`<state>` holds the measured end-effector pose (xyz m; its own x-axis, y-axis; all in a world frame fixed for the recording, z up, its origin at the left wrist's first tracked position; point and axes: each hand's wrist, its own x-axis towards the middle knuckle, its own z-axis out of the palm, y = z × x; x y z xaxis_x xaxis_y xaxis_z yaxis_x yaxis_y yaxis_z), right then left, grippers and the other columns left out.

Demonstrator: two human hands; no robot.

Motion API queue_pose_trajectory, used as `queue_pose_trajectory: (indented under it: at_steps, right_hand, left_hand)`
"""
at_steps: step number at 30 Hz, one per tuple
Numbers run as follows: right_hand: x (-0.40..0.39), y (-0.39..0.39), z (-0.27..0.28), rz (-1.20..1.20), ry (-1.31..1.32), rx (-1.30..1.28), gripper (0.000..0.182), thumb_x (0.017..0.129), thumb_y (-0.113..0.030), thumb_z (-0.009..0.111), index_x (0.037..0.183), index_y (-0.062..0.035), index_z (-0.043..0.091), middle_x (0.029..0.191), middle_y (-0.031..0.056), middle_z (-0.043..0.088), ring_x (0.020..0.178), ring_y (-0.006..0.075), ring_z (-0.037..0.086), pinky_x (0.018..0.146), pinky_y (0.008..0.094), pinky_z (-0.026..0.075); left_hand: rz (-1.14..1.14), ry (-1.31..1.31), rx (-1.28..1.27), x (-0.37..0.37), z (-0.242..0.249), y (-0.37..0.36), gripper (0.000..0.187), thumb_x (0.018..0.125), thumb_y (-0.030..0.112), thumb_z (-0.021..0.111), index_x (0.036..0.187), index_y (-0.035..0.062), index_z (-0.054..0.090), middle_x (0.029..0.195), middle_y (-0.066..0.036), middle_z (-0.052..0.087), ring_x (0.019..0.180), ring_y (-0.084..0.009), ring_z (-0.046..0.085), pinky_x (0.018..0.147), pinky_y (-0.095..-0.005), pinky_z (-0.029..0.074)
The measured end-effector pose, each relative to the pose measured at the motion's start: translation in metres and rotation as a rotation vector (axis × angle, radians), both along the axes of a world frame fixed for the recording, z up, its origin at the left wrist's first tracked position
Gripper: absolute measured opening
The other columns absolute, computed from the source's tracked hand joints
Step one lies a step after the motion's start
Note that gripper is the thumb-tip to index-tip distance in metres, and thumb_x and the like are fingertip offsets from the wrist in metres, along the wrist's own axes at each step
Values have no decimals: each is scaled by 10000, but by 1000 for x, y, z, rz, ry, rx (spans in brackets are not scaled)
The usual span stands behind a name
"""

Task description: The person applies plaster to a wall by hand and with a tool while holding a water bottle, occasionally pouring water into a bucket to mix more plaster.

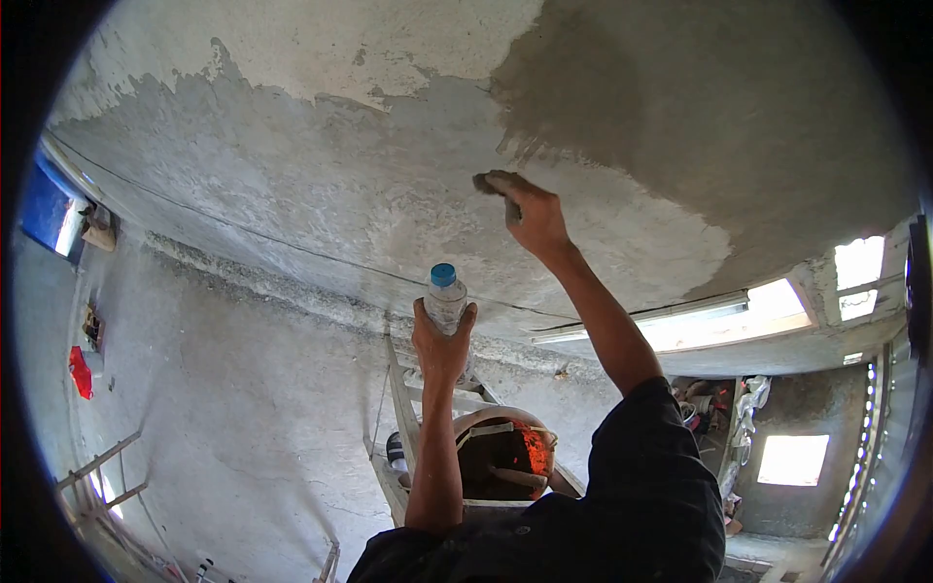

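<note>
My left hand [442,345] is wrapped round a clear plastic bottle [447,303] with a blue cap [443,274], held upright in front of me. Up and to the right of it, my right hand [530,214] is closed, its fingers pinching a small dark grey piece [482,183] that looks like a sponge. That piece overlaps the rough grey plaster surface [389,175] overhead. Beyond the right hand, a darker, damp-looking patch [603,97] covers part of this surface, with streaks along its lower edge.
Below my arms, a bucket [468,424] with orange inside holds a tool with a wooden handle [520,477]. It stands at a stepladder [400,398]. A thin cable [243,233] crosses the plaster. Bright window openings [768,311] lie to the right; a red item [80,373] is far left.
</note>
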<state>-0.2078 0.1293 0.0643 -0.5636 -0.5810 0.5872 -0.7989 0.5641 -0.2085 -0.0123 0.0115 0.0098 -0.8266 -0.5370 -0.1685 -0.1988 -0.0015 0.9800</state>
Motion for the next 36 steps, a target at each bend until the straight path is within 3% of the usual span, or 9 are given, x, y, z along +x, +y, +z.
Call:
queue_pose_trajectory:
  at_steps: [1,3,9,16,19,21,25,27,36]
  right_hand:
    - [1,-1,8,1,-7,1,519,680,63,587,1171,-104,607,1108,144,648,927,303,654,776,374,552]
    - [0,1,32,-332,-110,-25,666,681,-3,643,1321,-74,476,979,195,668,771,329,665,698,368,555]
    - [-31,13,42,-351,192,-42,980,671,-100,699,1488,-90,159,807,183,662,674,333,651,651,369,548]
    - [-32,6,42,-398,94,-74,922,699,-119,686,1483,-111,200,861,209,670,689,349,654,673,392,551]
    - [-34,5,40,-378,228,-86,897,708,-138,697,1473,-114,231,871,215,672,709,352,662,686,398,552]
    - [-31,5,40,-365,268,-60,749,730,-18,558,1440,-70,327,788,148,659,655,304,644,678,361,547]
    - [-33,10,37,-289,278,-72,732,733,-17,555,1431,-74,346,817,157,661,690,303,652,714,365,545]
    - [-32,12,37,-275,225,-100,826,716,-141,700,1443,-105,310,900,234,669,746,376,664,699,394,554]
    - [-38,11,40,-317,256,-107,822,715,-112,667,1454,-120,308,923,244,665,783,381,666,725,401,556]
  left_hand:
    - [-10,-14,-29,1,0,0,477,743,228,769,1058,2,492,949,-191,638,866,-331,637,762,-412,485]
    - [-11,-25,-31,1,-1,1,476,742,227,770,1058,1,494,951,-191,639,867,-329,637,762,-409,485]
    - [-9,10,11,0,-3,0,487,738,224,774,1070,-1,497,959,-193,640,873,-325,640,764,-407,487]
    - [-15,-13,0,1,-3,0,489,737,220,775,1071,-2,495,963,-194,640,876,-329,640,765,-406,487]
    - [-15,-15,-20,1,-3,-1,491,738,228,774,1069,-2,493,957,-194,640,872,-330,639,764,-408,487]
    - [-12,-10,-11,1,-1,-1,492,738,233,773,1068,-2,493,954,-193,639,870,-331,639,762,-409,486]
    - [-3,-5,-12,1,-2,-1,491,739,239,772,1063,0,492,951,-191,636,867,-331,636,761,-413,484]
    - [-11,-3,-10,1,-2,0,486,741,237,771,1062,1,492,951,-190,635,866,-331,636,762,-414,483]
    - [-16,-6,-2,1,-3,-1,480,742,226,772,1059,1,490,947,-189,634,865,-327,633,762,-415,481]
